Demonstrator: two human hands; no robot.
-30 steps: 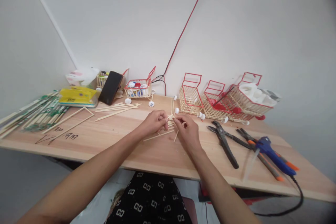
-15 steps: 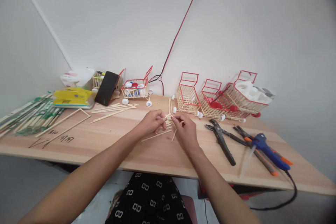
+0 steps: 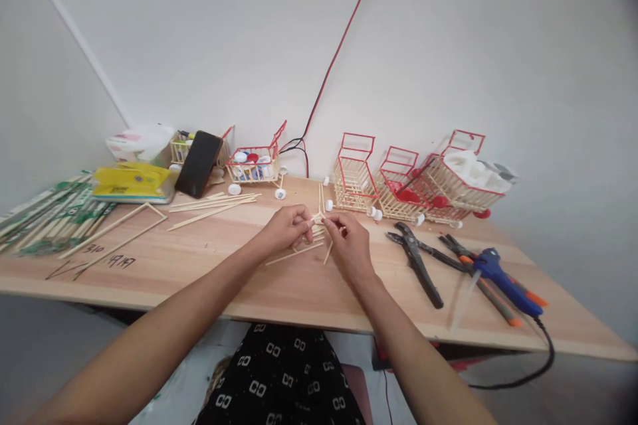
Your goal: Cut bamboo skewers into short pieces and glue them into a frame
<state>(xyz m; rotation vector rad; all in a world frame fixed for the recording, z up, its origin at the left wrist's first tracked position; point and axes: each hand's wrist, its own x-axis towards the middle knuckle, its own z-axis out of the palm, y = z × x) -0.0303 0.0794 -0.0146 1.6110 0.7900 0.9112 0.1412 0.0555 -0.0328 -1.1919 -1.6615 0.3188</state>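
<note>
My left hand [image 3: 290,228] and my right hand [image 3: 350,234] meet over the middle of the table, fingers pinched close together. Between their fingertips is a small frame of thin wooden sticks [image 3: 319,218], which both hands grip at its near corners. Partly hidden under the hands, more cut wooden sticks [image 3: 294,255] lie on the tabletop. Two longer sticks [image 3: 320,196] point away toward the wall just beyond the fingertips. My fingers cover much of the join, so its exact shape is unclear.
Small stick-built carts with red trim, such as this cart [image 3: 353,179], line the wall. At right lie pliers [image 3: 417,262], cutters [image 3: 481,279] and a blue glue gun [image 3: 508,282]. A phone [image 3: 198,163], a yellow pack [image 3: 132,182] and bundled sticks [image 3: 62,216] are at left.
The view has shifted slightly, so everything sits a little further left and up. Both hands keep their pinch on the stick frame, with hardly any other movement.
</note>
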